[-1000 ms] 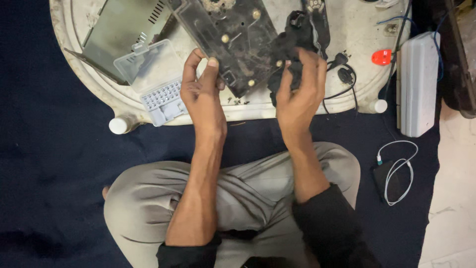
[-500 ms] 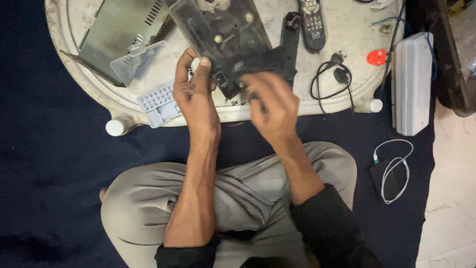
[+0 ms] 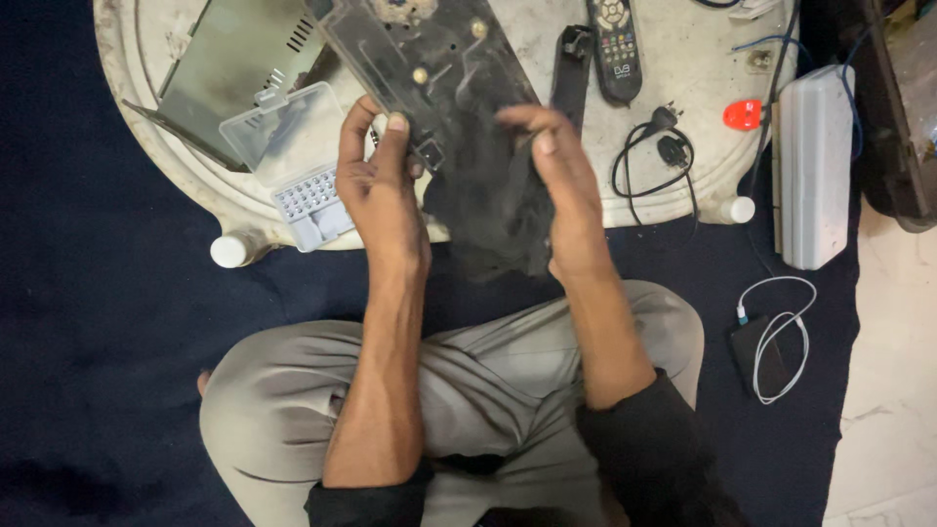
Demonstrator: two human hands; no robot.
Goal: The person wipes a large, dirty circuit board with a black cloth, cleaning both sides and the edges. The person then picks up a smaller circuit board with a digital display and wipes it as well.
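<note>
Head view: left hand and right hand, fingers curled on dark panel.

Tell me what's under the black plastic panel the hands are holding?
Under the black plastic panel sits the white round table. The right hand rubs a dark cloth on its lower end; the left hand steadies it. What the panel covers can't be seen.

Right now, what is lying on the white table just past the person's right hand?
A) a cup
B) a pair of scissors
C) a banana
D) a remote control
D: a black remote control with rows of buttons lies on the white table, above the right hand, beside a coiled black cable.
</note>
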